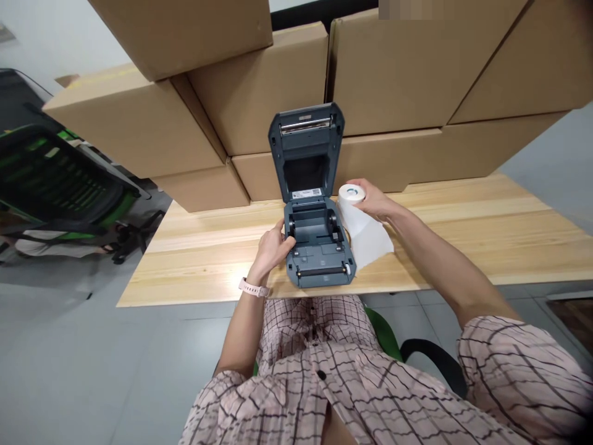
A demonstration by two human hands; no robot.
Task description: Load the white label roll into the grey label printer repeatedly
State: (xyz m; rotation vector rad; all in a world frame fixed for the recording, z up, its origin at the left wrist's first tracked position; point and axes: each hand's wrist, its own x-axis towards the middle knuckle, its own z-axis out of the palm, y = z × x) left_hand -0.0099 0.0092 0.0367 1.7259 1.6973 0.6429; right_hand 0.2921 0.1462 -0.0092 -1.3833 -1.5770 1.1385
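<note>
One white paper roll [352,194], its loose end trailing, sits just beside the open printer [320,247], gripped in the partly curled right hand [372,201]; the left hand [274,248], fingers seemingly half-open, holds the printer's side.

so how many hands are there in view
2: the left hand grips the left side of the open printer, and the right hand holds the white paper roll to the right of it. No others show.
</note>
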